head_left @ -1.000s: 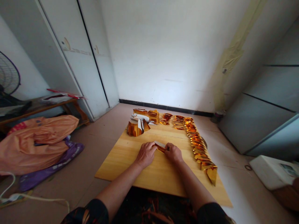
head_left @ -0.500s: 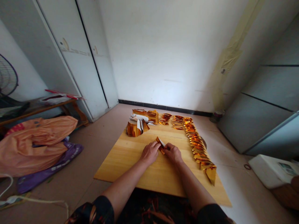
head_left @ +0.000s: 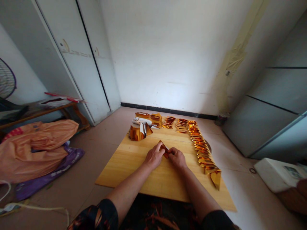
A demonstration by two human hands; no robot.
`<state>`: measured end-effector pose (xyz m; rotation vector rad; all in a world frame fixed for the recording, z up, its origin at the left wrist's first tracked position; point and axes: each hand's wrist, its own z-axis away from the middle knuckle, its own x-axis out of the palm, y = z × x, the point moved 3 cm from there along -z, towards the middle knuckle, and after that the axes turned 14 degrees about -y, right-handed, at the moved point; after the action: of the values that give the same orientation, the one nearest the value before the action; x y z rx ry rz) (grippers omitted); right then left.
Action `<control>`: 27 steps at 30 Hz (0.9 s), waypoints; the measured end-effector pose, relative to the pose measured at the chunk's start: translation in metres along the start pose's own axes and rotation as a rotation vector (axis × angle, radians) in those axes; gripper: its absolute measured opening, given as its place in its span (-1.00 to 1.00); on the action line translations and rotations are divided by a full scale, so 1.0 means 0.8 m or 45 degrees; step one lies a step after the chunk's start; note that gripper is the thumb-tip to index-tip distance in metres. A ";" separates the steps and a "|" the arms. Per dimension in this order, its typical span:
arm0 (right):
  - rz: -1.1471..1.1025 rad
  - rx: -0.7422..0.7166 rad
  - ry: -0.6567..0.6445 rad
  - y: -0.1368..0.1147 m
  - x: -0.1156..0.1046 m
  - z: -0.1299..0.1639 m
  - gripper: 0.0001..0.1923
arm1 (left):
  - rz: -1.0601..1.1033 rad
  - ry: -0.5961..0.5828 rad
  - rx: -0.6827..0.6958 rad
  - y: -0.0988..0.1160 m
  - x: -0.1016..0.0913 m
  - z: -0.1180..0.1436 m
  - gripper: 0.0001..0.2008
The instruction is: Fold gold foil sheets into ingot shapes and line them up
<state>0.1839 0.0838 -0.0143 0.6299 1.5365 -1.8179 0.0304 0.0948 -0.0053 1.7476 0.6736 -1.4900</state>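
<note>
Between my two hands is a sheet of gold foil paper (head_left: 165, 150), partly folded, with a white inner side showing. My left hand (head_left: 154, 156) pinches its left side, and my right hand (head_left: 177, 157) grips its right edge with curled fingers. Both hands rest low over the wooden board (head_left: 124, 166). Beyond my left hand stands a curled bundle of gold paper sheets (head_left: 137, 132). Folded gold foil pieces (head_left: 201, 147) overlap in a long row down the board's right side. The fingers hide much of the sheet.
Shorter rows of folded pieces (head_left: 182, 125) and a gold paper stack (head_left: 156, 119) with a white roll (head_left: 142, 121) line the far edge. Left on the floor lie an orange bag (head_left: 43, 150) and purple bag (head_left: 55, 172). A white box (head_left: 275, 174) stands at right.
The foil sheet has been folded further, and less of its white side shows. My fingers have shifted slightly along it. The whole view has moved a little.
</note>
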 end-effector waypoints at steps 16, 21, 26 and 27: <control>0.158 -0.198 0.078 -0.008 0.006 0.010 -0.80 | 0.109 0.023 0.068 -0.016 0.002 0.025 -0.75; 0.253 -0.394 0.105 -0.002 0.013 0.013 -0.69 | 0.177 0.043 0.079 -0.022 0.008 0.026 -0.76; 0.197 -0.465 0.189 0.006 0.017 0.012 -0.58 | 0.142 0.034 0.077 -0.020 0.006 0.028 -0.77; 0.194 -0.465 0.199 0.007 0.017 0.011 -0.62 | 0.140 0.034 0.081 -0.019 0.006 0.029 -0.76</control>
<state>0.1792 0.0719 -0.0261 0.7005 1.8127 -1.3557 0.0055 0.0855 -0.0140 1.8252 0.5398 -1.4298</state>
